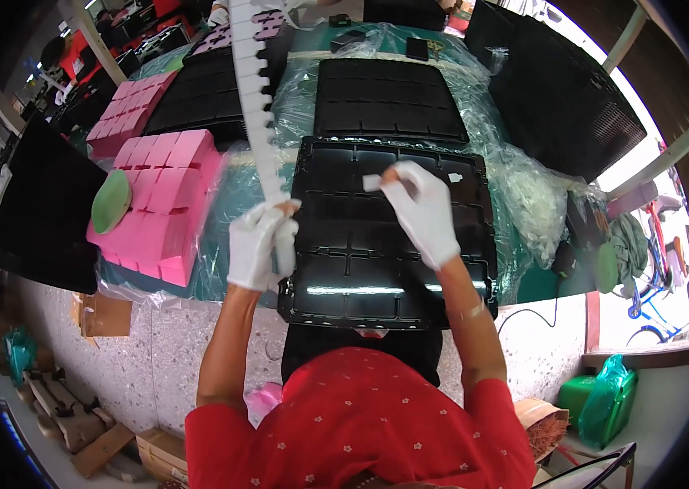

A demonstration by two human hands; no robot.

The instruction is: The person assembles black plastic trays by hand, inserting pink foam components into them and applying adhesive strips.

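Note:
My left hand [261,243], in a white glove with bare fingertips, grips the lower end of a long white strip [252,90] with a notched edge. The strip rises upward past the far side of the table. Between the thumb and fingertips of my gloved right hand [423,208] is a small white tab [371,182], held above a glossy black panel [350,210]. The panel lies flat before me, with molded ribs and a raised rim. One small white piece [455,178] sits on its upper right part.
A second black panel [385,98] lies beyond the first. Stacked pink foam blocks [153,204] stand at left, with a green oval pad [111,201] against them. Crumpled clear plastic [528,187] covers the table's right side. Large black panels [560,90] stand at far right.

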